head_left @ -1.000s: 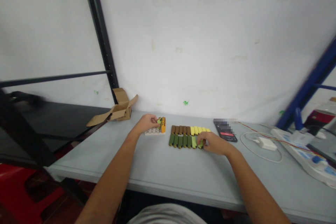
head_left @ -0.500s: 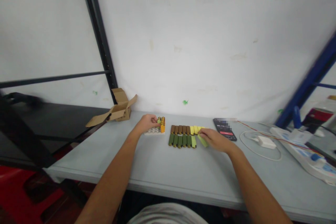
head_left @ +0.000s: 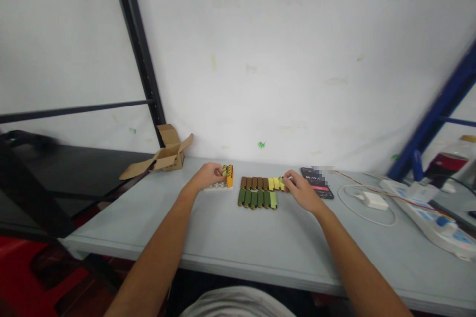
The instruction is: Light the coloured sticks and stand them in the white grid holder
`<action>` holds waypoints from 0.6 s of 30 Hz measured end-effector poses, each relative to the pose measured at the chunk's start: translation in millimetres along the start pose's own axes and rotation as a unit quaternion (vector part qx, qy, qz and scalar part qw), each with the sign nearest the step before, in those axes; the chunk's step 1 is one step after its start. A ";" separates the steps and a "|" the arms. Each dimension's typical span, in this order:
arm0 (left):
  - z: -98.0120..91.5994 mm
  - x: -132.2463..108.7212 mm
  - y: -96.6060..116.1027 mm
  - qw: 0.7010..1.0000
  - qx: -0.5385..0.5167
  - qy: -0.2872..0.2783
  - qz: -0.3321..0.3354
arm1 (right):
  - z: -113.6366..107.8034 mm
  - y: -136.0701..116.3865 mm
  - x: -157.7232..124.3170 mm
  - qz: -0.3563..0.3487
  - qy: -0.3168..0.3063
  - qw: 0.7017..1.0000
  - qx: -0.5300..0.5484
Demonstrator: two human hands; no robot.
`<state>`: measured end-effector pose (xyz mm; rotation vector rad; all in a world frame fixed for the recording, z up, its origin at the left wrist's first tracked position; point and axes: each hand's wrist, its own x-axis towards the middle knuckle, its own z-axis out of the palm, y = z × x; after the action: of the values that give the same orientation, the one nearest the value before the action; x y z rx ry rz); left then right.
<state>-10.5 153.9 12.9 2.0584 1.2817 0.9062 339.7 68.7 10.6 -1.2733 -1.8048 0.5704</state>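
Note:
My left hand [head_left: 208,176] is at the white holed tray [head_left: 219,187], fingers closed on what looks like a light green stick [head_left: 224,173]. Orange sticks with dark tops [head_left: 229,178] stand upright along the tray's right side. My right hand [head_left: 300,192] is at the right end of the laid-out sticks, its fingers pinched on a light green stick [head_left: 281,180], partly hidden by them. Brown sticks [head_left: 255,183] and yellow sticks [head_left: 273,184] make the back row. In the front row lie dark green sticks [head_left: 254,199] and one light green stick.
A phone [head_left: 318,184] lies behind my right hand. Farther right are a white charger with cable [head_left: 375,200] and a power strip [head_left: 427,218]. An open cardboard box [head_left: 169,156] stands at the back left. The grey table [head_left: 253,242] meets a white wall.
My right hand has moved slightly up and back; the light green stick that hung tilted below its fingers now shows at its fingertips by the yellow sticks. The left hand stays at the tray.

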 end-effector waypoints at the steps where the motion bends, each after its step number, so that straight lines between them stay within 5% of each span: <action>1: 0.5 0.1 0.7 1.000 0.005 0.002 0.003 | 1.3 -0.1 0.4 0.002 0.008 1.000 0.013; 9: -12.4 -4.0 -2.4 1.000 -0.007 -0.020 -0.020 | 10.3 -2.7 2.1 0.035 0.038 0.995 0.091; 14: -26.0 -3.5 -8.0 0.994 0.017 0.108 0.014 | 12.9 -9.0 -0.2 0.117 0.042 0.982 0.144; 18: -22.5 -0.7 -8.1 0.989 0.054 0.135 0.024 | 11.1 -16.9 -1.4 0.103 0.045 0.979 0.171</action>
<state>-32.6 158.6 20.8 2.1110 1.4555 1.1949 321.6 62.0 16.8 -1.2306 -1.4332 0.8831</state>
